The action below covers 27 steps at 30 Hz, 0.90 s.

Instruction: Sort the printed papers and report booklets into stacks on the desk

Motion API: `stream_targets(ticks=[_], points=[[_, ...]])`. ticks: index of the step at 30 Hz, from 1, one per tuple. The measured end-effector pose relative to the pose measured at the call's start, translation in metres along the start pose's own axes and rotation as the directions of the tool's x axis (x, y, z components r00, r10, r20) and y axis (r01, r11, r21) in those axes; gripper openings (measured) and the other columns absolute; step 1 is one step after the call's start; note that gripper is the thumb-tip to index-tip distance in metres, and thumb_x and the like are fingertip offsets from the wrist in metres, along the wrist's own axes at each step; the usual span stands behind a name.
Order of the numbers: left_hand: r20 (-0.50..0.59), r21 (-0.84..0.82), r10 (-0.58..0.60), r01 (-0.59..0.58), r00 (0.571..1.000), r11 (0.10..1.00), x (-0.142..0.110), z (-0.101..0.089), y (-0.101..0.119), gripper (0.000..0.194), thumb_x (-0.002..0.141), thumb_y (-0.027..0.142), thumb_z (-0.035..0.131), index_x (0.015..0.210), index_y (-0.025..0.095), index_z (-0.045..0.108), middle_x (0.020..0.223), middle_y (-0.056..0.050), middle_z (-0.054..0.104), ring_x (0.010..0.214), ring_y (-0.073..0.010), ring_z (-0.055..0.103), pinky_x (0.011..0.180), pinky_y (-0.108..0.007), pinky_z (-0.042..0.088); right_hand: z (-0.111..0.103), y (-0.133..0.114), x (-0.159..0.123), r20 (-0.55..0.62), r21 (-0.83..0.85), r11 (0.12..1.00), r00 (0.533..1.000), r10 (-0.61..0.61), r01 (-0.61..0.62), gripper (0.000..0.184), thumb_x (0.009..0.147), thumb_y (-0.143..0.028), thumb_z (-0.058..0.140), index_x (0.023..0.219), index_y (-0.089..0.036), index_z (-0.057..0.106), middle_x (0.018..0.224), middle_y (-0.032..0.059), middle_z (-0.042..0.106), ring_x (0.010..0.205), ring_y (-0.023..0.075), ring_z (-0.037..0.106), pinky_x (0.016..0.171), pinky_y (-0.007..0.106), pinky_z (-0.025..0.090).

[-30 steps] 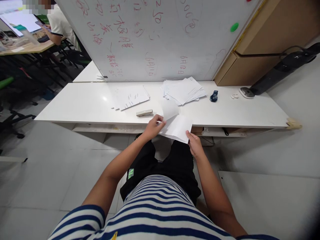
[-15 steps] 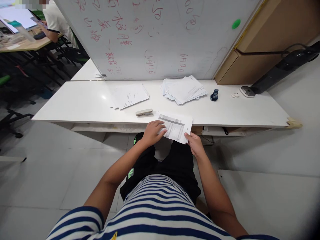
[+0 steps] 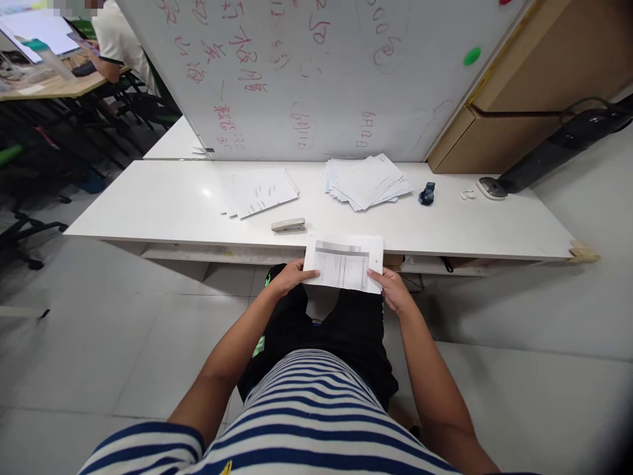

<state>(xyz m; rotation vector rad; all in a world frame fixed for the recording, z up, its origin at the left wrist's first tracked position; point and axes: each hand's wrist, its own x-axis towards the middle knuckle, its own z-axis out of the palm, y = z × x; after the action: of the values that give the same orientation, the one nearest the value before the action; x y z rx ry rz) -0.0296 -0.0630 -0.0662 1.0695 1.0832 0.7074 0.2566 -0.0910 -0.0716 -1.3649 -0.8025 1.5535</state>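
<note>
A printed sheet of paper [image 3: 342,262] with a grey band and columns lies between my hands, level over the desk's front edge. My left hand [image 3: 291,276] is closed on its left edge, thumb on top. On the opposite edge my right hand [image 3: 390,289] pinches it the same way; the fingers underneath are hidden. Whether it is one sheet or several I cannot tell. Just beyond its left corner sits a light grey stapler [image 3: 289,225]. Behind the stapler a few printed sheets [image 3: 267,192] are fanned out, and a messy pile of papers [image 3: 366,181] lies to their right.
On the white desk [image 3: 163,204] a dark blue watch-like object [image 3: 426,193], small white earbuds [image 3: 467,194] and a mouse [image 3: 492,188] lie at the right. A whiteboard [image 3: 341,79] and cardboard boxes [image 3: 514,140] stand along the back. A person [image 3: 126,43] sits far left.
My left hand has gone from resting over the sheet's left part to gripping its left edge. The sheet has turned from tilted to nearly straight. My right hand keeps its hold.
</note>
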Motion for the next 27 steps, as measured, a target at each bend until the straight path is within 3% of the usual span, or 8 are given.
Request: stream_targets(ticks=[4,7,9,11,13,17,23,27], points=[[-0.011,0.331,0.267,-0.249,0.964,0.91,0.008,0.013,0.036,0.032,0.073,0.042,0.073,0.096,0.02,0.072,0.109,-0.008,0.068,0.097,-0.0248,0.063,0.083,-0.035,0.049,-0.009,-0.035,0.009,0.052,-0.289,0.945,0.988,-0.144,0.153,0.044,0.06,-0.048,0.082,0.087,-0.015,0.074,0.086,0.007,0.075,0.075,0.0236,0.067,0.073,0.039,0.053],[-0.008,0.566,0.541,-0.442,0.841,0.696,0.017,0.025,0.07,0.022,0.079,0.037,0.067,0.095,0.022,0.071,0.114,-0.008,0.064,0.105,-0.0252,0.059,0.088,-0.034,0.046,-0.01,-0.067,0.016,-0.026,-0.485,0.824,0.937,-0.347,0.292,0.041,0.064,-0.05,0.078,0.085,-0.015,0.073,0.084,0.0078,0.075,0.077,0.0254,0.067,0.073,0.04,0.052],[-0.06,0.641,0.62,-0.446,0.782,0.625,0.025,0.029,0.087,0.023,0.079,0.034,0.067,0.098,0.022,0.07,0.113,-0.008,0.064,0.108,-0.0268,0.057,0.092,-0.037,0.044,-0.006,-0.083,0.023,-0.073,-0.521,0.775,0.886,-0.459,0.358,0.041,0.067,-0.05,0.075,0.09,-0.016,0.072,0.089,0.0084,0.074,0.082,0.0263,0.067,0.076,0.04,0.051],[-0.158,0.649,0.609,-0.383,0.777,0.657,0.034,0.029,0.095,0.028,0.076,0.035,0.071,0.1,0.021,0.069,0.109,-0.009,0.066,0.107,-0.0293,0.057,0.092,-0.04,0.043,0.001,-0.09,0.032,-0.085,-0.475,0.771,0.851,-0.519,0.423,0.044,0.068,-0.049,0.074,0.098,-0.017,0.07,0.097,0.0082,0.074,0.09,0.0261,0.066,0.082,0.039,0.05],[-0.238,0.55,0.536,-0.342,0.81,0.762,0.044,0.027,0.095,0.033,0.073,0.038,0.073,0.101,0.021,0.068,0.106,-0.009,0.068,0.104,-0.0303,0.059,0.089,-0.041,0.045,0.008,-0.09,0.042,-0.066,-0.393,0.795,0.848,-0.526,0.462,0.047,0.068,-0.049,0.074,0.103,-0.017,0.068,0.102,0.0078,0.073,0.096,0.0255,0.065,0.086,0.038,0.049],[-0.243,0.259,0.414,-0.352,0.877,0.899,0.057,0.024,0.089,0.035,0.073,0.041,0.073,0.099,0.018,0.068,0.101,-0.008,0.07,0.095,-0.0266,0.063,0.082,-0.036,0.048,0.024,-0.082,0.058,-0.1,-0.268,0.842,0.856,-0.507,0.467,0.046,0.068,-0.05,0.073,0.1,-0.017,0.069,0.1,0.0061,0.073,0.097,0.025,0.064,0.088,0.039,0.049],[-0.253,0.328,0.542,-0.456,0.801,0.827,0.058,0.028,0.093,0.025,0.079,0.041,0.066,0.09,0.019,0.068,0.087,-0.002,0.067,0.083,-0.0203,0.06,0.074,-0.03,0.046,0.044,-0.084,0.061,-0.141,-0.287,0.772,0.772,-0.619,0.567,0.045,0.073,-0.051,0.068,0.1,-0.015,0.07,0.093,0.0055,0.073,0.096,0.0247,0.064,0.088,0.037,0.048],[-0.287,0.339,0.504,-0.405,0.815,0.849,0.061,0.026,0.083,0.022,0.082,0.038,0.06,0.089,0.019,0.068,0.088,-0.003,0.067,0.086,-0.0217,0.059,0.075,-0.032,0.045,0.048,-0.071,0.058,-0.162,-0.355,0.827,0.843,-0.513,0.435,0.045,0.073,-0.051,0.067,0.098,-0.014,0.07,0.095,0.009,0.073,0.097,0.0267,0.065,0.087,0.037,0.049]])
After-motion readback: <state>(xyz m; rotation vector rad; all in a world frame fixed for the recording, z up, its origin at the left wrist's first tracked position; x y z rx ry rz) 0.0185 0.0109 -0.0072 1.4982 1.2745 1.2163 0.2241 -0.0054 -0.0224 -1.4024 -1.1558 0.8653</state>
